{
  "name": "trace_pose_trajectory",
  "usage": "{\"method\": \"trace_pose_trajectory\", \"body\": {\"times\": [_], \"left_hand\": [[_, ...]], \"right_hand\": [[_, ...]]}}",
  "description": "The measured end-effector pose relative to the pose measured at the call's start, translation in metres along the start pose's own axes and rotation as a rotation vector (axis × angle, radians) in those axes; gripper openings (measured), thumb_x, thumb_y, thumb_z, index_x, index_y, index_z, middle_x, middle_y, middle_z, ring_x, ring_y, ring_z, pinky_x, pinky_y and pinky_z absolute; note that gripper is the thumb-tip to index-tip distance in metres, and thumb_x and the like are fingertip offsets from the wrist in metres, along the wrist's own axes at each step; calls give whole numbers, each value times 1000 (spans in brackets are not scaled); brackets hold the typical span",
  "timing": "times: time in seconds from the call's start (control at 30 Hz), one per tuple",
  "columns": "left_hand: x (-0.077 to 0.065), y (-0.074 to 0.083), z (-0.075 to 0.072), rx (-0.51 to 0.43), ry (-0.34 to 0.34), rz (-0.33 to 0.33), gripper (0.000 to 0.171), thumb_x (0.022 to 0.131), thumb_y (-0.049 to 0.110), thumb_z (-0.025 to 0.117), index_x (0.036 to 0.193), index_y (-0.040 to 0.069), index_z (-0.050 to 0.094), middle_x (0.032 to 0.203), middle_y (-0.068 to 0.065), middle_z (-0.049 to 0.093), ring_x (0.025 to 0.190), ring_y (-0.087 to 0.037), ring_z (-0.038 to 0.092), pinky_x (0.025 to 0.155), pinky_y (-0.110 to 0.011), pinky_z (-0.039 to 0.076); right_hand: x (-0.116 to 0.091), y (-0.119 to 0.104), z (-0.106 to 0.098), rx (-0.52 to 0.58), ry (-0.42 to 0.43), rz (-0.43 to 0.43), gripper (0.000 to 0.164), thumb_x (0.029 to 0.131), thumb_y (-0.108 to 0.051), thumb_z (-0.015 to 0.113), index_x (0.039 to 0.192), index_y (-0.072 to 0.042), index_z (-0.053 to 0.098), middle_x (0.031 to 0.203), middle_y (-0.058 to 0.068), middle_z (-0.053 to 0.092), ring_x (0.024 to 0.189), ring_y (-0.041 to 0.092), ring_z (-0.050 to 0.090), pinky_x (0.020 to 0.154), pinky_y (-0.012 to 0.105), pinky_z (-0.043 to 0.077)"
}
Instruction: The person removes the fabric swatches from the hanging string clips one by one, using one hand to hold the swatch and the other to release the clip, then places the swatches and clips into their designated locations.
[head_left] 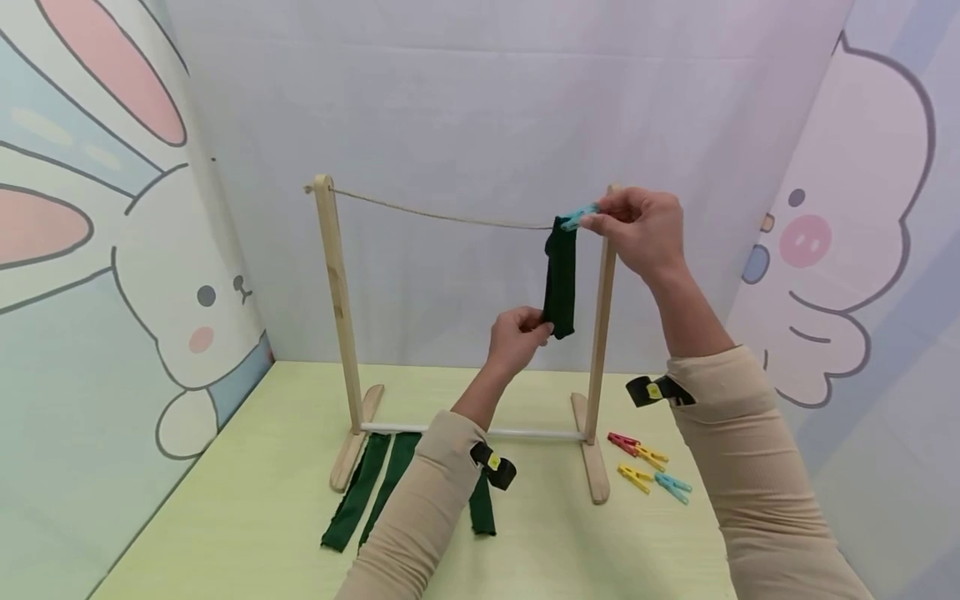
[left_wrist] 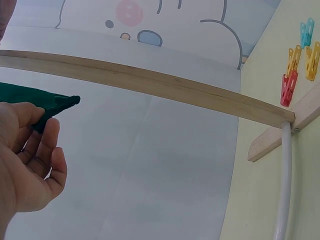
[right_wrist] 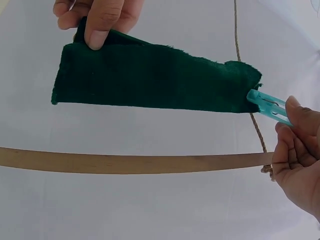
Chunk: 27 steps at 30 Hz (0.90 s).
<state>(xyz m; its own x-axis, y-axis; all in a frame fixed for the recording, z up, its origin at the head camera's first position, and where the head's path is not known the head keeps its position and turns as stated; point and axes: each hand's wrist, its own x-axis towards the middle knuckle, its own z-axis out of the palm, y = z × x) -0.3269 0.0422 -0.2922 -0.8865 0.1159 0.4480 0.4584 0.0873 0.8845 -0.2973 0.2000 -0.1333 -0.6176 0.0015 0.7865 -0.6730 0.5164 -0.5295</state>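
A dark green cloth strip [head_left: 561, 279] hangs over the twine line [head_left: 442, 217] near the right post of a wooden rack. My right hand [head_left: 643, 229] pinches a light blue clothespin [right_wrist: 270, 106] between thumb and fingers; its tip sits on the cloth's upper end, at the line. Lower down, my left hand [head_left: 517, 337] holds the strip's bottom edge between thumb and fingers. In the left wrist view, the corner of the green cloth [left_wrist: 62, 102] sticks out past the left hand [left_wrist: 32, 155].
More green strips [head_left: 356, 492] lie on the table [head_left: 247, 500] at the rack's foot, partly behind my left sleeve. Several red, yellow and blue clothespins [head_left: 636, 477] lie right of the right post [head_left: 604, 333]. A white bar [head_left: 536, 434] joins the left post [head_left: 337, 300] to the right one.
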Motion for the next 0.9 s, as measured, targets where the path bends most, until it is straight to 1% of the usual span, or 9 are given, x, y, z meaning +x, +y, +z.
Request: {"method": "trace_pose_trajectory", "body": {"times": [0.2, 0.3, 0.4, 0.5, 0.6, 0.7, 0.77, 0.9], "left_hand": [[-3, -4, 2, 13, -11, -8, 12, 86, 10, 66, 94, 2, 69, 75, -3, 63, 65, -14, 60, 61, -26, 46], [-6, -5, 1, -3, -16, -5, 13, 86, 11, 66, 95, 2, 69, 76, -4, 64, 65, -15, 61, 63, -28, 48], [-8, -6, -1, -12, -23, -2, 14, 86, 11, 67, 96, 1, 69, 78, -4, 65, 65, -15, 62, 64, -28, 49], [-12, -7, -4, 7, -27, -15, 18, 86, 12, 67, 100, 0, 68, 79, -4, 65, 65, -14, 62, 64, -28, 50], [-17, -9, -9, 31, -36, -44, 22, 86, 12, 67, 104, 0, 67, 79, -3, 64, 65, -14, 62, 64, -28, 50], [-23, -10, -13, 28, -49, -71, 23, 86, 12, 66, 105, 0, 67, 79, -5, 64, 67, -16, 62, 64, -29, 51], [-26, -12, -16, 20, -57, -80, 23, 86, 12, 66, 106, -1, 66, 80, -6, 64, 68, -18, 62, 65, -30, 51], [-29, -15, -18, 21, -71, -85, 24, 87, 11, 65, 107, -2, 65, 81, -5, 64, 68, -18, 62, 66, -29, 51]], "right_hand": [[0, -3, -4, 80, 86, -2, 21, 77, -9, 76, 88, 7, 69, 85, 11, 68, 65, 8, 61, 64, 17, 47], [-1, -2, -8, 129, 106, -6, 19, 76, -7, 77, 88, 7, 70, 84, 8, 69, 65, 8, 62, 63, 17, 47], [-4, 0, -12, 160, 105, -1, 21, 75, -5, 77, 88, 8, 69, 79, 2, 68, 65, 9, 61, 62, 16, 47], [-9, 3, -16, 178, 92, 13, 23, 74, -4, 78, 90, 8, 68, 75, -2, 65, 64, 11, 59, 61, 16, 47], [-15, 7, -19, 193, 65, 34, 24, 74, -3, 77, 93, 8, 67, 75, -2, 64, 65, 11, 58, 61, 15, 47], [-22, 8, -22, 199, 44, 50, 25, 75, -2, 76, 95, 8, 66, 77, 0, 64, 67, 12, 60, 62, 15, 48], [-24, 9, -24, 195, 39, 50, 26, 75, -1, 76, 97, 9, 65, 78, 0, 64, 68, 11, 61, 63, 16, 49], [-29, 11, -28, 169, 43, 48, 26, 75, 0, 75, 98, 9, 65, 78, -3, 64, 68, 10, 60, 63, 15, 48]]}}
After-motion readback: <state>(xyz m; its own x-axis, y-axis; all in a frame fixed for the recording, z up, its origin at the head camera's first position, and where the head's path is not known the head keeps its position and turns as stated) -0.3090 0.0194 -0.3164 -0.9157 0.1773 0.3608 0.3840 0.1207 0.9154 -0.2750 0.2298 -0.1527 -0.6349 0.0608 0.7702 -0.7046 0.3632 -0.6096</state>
